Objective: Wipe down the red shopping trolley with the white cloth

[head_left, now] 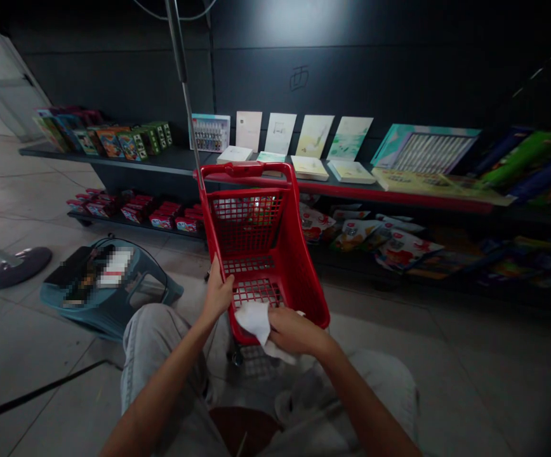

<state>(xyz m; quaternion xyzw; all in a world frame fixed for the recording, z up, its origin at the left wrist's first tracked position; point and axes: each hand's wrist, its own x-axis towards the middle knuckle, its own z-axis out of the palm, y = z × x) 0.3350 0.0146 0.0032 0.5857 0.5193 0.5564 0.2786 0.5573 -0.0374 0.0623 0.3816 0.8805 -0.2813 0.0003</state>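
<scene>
A small red shopping cart stands between my knees, its handle toward the shelves and its near rim toward me. My left hand grips the left side rim, with the thumb over the edge. At the near end of the basket, my right hand is closed on a white cloth, pressed against the rim. Part of the cloth hangs inside the basket and part outside. The right fingertips are hidden by the cloth and the rim. Through the mesh, the basket's floor shows bare.
A dark shelf carries boxes, books and pen sets; snack bags lie on the lower level. Left of my leg sits a blue-grey plastic stool with items on top. A round stand base and a metal pole are nearby.
</scene>
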